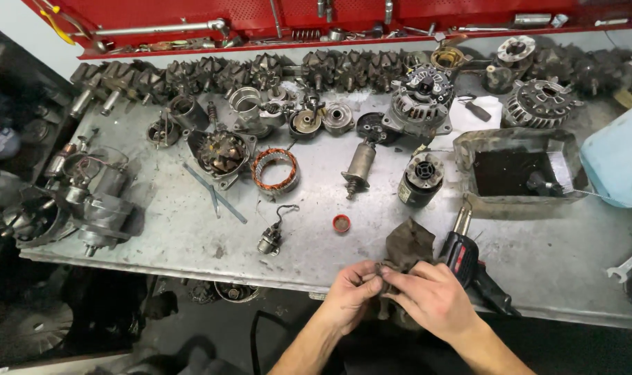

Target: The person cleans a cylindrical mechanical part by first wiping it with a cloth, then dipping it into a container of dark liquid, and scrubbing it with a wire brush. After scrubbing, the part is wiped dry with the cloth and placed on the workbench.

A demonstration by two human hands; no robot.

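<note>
My left hand (349, 292) and my right hand (430, 297) meet at the near edge of the metal workbench (191, 236). Both pinch a dirty brown rag (406, 243) that drapes from the bench over my fingers. Something small may be wrapped in the cloth between my fingertips, but it is hidden. A red and black heat gun (462, 253) lies just right of my right hand. A small red cap (341, 223) sits a little beyond my left hand.
Alternator and starter parts cover the bench: a copper-wound stator ring (275, 170), a black cylindrical motor (421, 179), a starter armature (360, 167), a solenoid with wire (271, 239). A metal tray of dark liquid (514, 173) stands right, a blue container (618, 160) beyond it. A wrench (628, 264) lies far right.
</note>
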